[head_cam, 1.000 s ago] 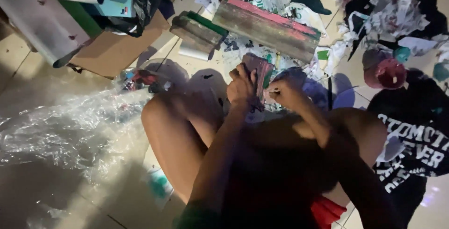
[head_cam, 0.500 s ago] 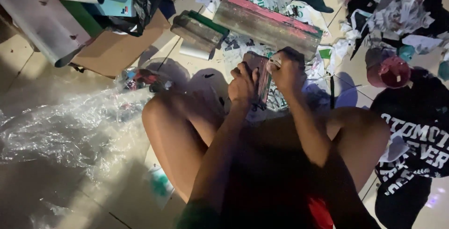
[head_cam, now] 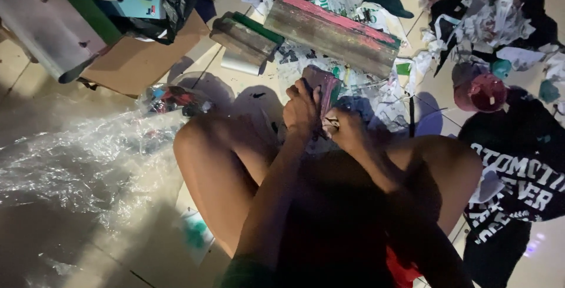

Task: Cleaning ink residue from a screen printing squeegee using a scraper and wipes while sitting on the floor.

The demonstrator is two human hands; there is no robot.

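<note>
I sit on a tiled floor with my knees drawn up. My left hand (head_cam: pixel 301 110) grips a small flat wooden block (head_cam: pixel 321 85), stained dark purple and green, held upright between my knees. My right hand (head_cam: pixel 344 128) is closed beside the block's lower right edge, pinching a small pale object against it; what that object is I cannot tell. A long wooden squeegee (head_cam: pixel 332 34) with a pink-stained top lies on the floor just beyond my hands.
Two smaller squeegees (head_cam: pixel 244 36) lie left of the long one. Clear plastic sheeting (head_cam: pixel 76 158) covers the floor at left, with flat cardboard (head_cam: pixel 132 64) behind. Crumpled paper (head_cam: pixel 488 17), a red cap (head_cam: pixel 487 92) and a black printed shirt (head_cam: pixel 518 176) are at right.
My right hand reached up to the top of the block half a second ago and has come back down to its lower right edge. My left hand kept hold of the block.
</note>
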